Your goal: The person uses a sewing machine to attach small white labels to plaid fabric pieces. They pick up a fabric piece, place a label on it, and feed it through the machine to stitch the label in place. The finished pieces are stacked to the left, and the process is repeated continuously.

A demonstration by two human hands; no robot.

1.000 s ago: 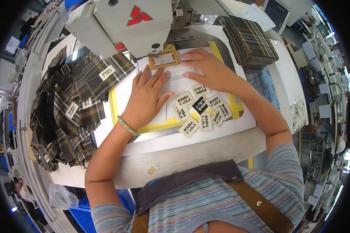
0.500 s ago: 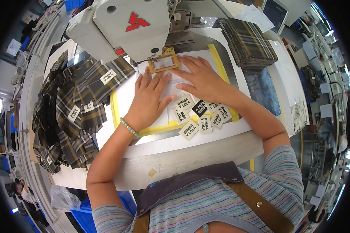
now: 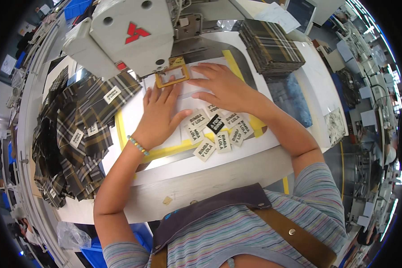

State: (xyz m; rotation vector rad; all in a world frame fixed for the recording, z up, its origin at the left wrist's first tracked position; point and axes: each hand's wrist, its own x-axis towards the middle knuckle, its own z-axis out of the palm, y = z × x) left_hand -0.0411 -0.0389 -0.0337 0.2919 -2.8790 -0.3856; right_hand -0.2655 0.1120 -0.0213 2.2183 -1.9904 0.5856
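My left hand (image 3: 158, 117) lies flat with fingers spread on a white sheet (image 3: 183, 142) edged with yellow tape. Its fingertips reach the near left side of a brass-coloured clamp frame (image 3: 186, 73) under the sewing machine head (image 3: 138, 49). To the right of that frame, my right hand (image 3: 223, 87) rests palm down, fingers stretched toward it. Nothing shows gripped in either hand. Below the right hand several small white labels (image 3: 204, 149) lie loosely spread, with one black label (image 3: 215, 124) among them. What lies beneath my palms is hidden.
Plaid fabric pieces (image 3: 91, 147), some with white labels on them, are heaped at the left. A neat stack of plaid pieces (image 3: 272, 47) stands at the back right, near papers (image 3: 277, 17) and a screen (image 3: 299, 12). A blue bin (image 3: 94, 255) sits below the table.
The whole view has shifted, so the machine and table appear farther left. My right hand has eased slightly away from the labels, baring one more near its thumb. Both hands stay flat.
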